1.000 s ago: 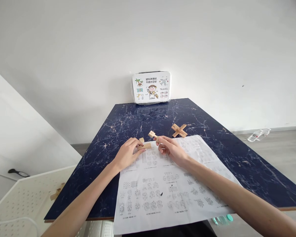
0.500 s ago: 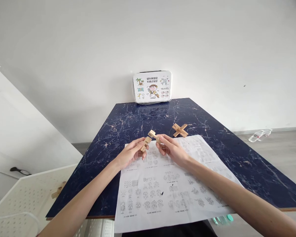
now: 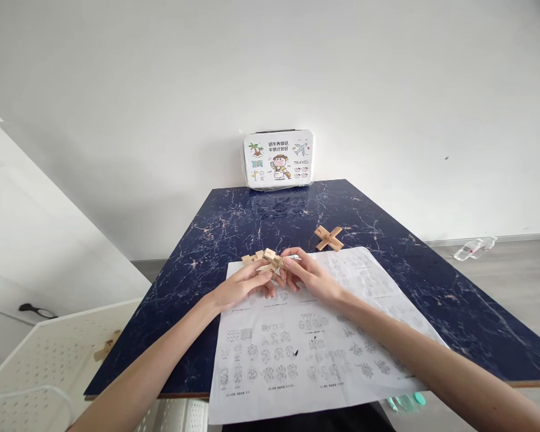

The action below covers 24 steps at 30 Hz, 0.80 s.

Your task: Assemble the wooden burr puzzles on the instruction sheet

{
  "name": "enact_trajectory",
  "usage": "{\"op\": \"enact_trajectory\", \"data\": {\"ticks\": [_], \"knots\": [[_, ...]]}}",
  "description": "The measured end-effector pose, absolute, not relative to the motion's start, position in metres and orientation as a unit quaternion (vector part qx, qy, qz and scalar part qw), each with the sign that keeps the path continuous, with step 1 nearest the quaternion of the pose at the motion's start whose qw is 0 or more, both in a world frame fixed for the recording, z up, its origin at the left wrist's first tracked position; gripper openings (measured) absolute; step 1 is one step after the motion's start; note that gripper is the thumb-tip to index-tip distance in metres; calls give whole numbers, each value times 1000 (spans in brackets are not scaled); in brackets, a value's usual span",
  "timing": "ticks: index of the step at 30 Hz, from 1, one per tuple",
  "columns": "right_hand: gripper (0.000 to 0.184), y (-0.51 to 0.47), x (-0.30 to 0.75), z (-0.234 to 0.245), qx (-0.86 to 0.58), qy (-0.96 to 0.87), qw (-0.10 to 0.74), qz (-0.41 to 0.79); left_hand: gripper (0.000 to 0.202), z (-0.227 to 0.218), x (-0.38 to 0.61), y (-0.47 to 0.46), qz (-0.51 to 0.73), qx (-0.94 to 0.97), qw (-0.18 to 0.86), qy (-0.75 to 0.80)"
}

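Over the top edge of a printed paper sheet, my two hands are close together. A notched wooden puzzle piece sits in my left hand, pinched with the thumb on the near side. My right hand grips a second wooden puzzle piece with dark marks on its end. The two pieces overlap and look in contact; whether they interlock I cannot tell, as fingers cover parts of both. Just beyond the sheet lies a wooden cross of joined pieces.
The dark blue marbled table carries the sheet. A white printed case stands at its far end against the wall. On the left is a white perforated surface with wooden pieces. Clear plastic bottles lie on the floor.
The two puzzle pieces have been turned and brought across each other. My left hand's piece now points up and left, and the right hand's piece has shifted left and down. The cross stays put.
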State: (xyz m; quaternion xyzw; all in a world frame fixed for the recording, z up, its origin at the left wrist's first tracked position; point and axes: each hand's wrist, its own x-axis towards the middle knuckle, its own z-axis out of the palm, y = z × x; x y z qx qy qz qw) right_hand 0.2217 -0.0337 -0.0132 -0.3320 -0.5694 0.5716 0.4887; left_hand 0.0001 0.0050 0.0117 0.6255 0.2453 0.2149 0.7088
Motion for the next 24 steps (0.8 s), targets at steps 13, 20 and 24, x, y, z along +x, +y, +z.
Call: {"op": "enact_trajectory", "data": {"ticks": [13,20,24], "knots": [[44,-37,222,-11,-302,-620,456,562,73,-7,3,8,242,689,643,232],[45,-34,222,-16,-303,-608,467,566,71,-6,2,12,302,684,615,252],[42,-34,222,-16,-314,-610,464,560,72,-3,2,8,298,688,608,260]]}}
